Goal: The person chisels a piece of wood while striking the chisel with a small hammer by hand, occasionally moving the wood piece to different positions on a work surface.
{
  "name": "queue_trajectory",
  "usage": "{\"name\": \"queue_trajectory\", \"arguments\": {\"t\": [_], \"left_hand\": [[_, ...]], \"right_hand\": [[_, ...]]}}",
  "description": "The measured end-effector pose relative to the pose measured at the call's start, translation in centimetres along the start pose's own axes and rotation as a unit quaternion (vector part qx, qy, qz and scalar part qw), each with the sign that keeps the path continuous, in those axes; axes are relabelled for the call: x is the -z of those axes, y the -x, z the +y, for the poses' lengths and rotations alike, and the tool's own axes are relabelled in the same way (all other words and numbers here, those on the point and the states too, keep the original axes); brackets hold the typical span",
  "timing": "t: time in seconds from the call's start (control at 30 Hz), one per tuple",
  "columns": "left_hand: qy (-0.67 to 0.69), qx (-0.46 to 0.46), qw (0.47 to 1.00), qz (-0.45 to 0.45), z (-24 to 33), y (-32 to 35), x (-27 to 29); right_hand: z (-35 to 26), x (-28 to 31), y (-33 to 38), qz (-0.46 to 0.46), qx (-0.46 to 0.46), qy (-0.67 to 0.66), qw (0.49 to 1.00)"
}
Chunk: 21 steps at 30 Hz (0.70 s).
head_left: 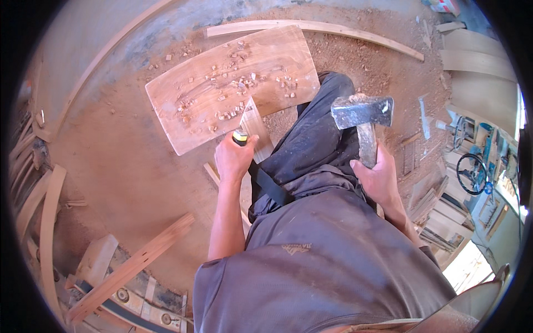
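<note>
My left hand (234, 155) is closed round a black-and-yellow handle (240, 137) of what looks like a chisel; its blade is hidden. Just beyond that fist, a pale wooden piece (257, 125) runs from beside my left leg to the near edge of a wide board (172, 130). My right hand (378, 176) grips the wooden handle of a hammer (363, 112) with a heavy, worn steel head, raised above my right thigh. Several small wood chips (244, 83) are scattered over the board.
A long curved timber (316, 28) lies beyond the board on the dusty floor. At the lower left a reddish beam (136, 261) slants across other wood. Machinery with a black handwheel (472, 173) stands on the right, near stacked planks (444, 213).
</note>
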<state>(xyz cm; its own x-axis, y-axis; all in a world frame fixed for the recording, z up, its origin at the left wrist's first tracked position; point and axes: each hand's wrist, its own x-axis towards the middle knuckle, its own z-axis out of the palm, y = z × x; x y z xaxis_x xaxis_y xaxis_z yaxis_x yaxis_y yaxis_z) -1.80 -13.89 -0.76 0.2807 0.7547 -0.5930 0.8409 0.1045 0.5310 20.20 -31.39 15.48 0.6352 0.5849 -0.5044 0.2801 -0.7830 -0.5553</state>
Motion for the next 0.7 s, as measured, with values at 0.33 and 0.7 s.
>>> {"name": "queue_trajectory", "arguments": {"t": [0.33, 0.7], "left_hand": [[0.086, 0.181, 0.978, -0.051, -1.0, -1.4, -3.6], [-0.207, 0.198, 0.958, 0.019, 8.9, 1.3, -7.3]], "right_hand": [[4.8, 3.5, -13.4, -0.113, 0.047, -0.067, 0.99], [7.3, 11.0, -16.4, -0.125, -0.063, -0.061, 0.988]]}}
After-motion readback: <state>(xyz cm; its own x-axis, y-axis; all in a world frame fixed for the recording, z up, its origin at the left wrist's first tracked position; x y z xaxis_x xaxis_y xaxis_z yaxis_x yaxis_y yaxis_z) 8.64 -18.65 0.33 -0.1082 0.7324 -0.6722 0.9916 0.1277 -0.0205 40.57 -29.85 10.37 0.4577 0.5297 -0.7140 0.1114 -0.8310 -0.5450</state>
